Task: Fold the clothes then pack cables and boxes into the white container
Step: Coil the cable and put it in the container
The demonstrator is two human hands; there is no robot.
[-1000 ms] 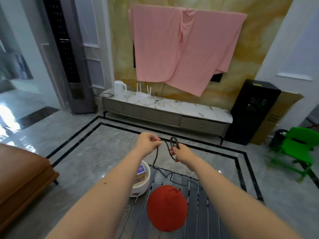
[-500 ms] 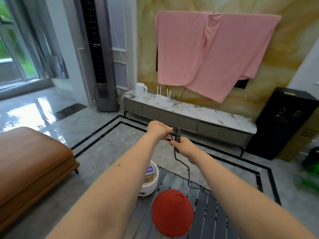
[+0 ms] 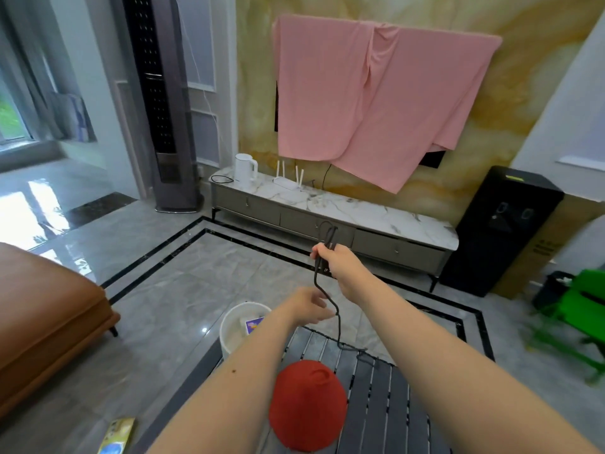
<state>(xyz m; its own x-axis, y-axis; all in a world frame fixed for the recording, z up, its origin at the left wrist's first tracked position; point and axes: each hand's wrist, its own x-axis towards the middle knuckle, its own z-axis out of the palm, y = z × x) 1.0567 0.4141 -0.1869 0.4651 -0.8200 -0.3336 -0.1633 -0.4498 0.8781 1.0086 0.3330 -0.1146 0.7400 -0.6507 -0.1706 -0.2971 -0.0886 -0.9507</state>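
1. Slatted dark table lower centre; red folded garment on it looks done.
2. White container centre-left, one box inside.
3. Right hand pinches coiled black cable, tail trailing on the table; packing remains.
4. Left hand spread, reaching for the tail.

Glossy grey floor, marbled yellow wall, low cabinet, brown sofa.
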